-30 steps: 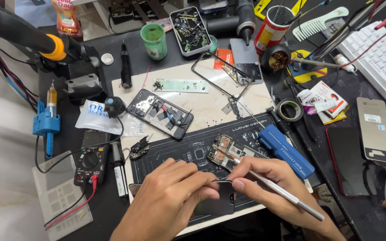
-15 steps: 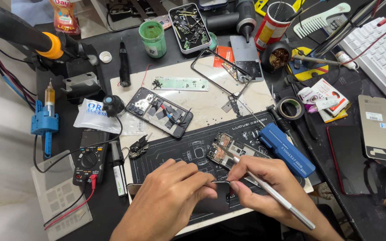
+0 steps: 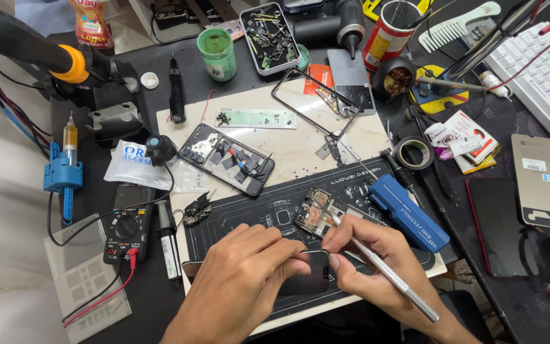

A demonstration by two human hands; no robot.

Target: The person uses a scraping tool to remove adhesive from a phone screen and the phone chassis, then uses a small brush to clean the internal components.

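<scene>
While your left hand (image 3: 249, 267) pinches the small dark panel (image 3: 310, 277) and your right hand (image 3: 367, 255) grips the metal tool (image 3: 383, 271), a slip could gouge the circuit board (image 3: 316, 213)

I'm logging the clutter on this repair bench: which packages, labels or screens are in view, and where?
White plastic packet, blue print, left of the mat.
Blue oblong tool case, beside the right hand.
Red printed can, top, holding tools.
Grey panel with white stickers, far right.
Small dark screen, held by both hands.
</scene>
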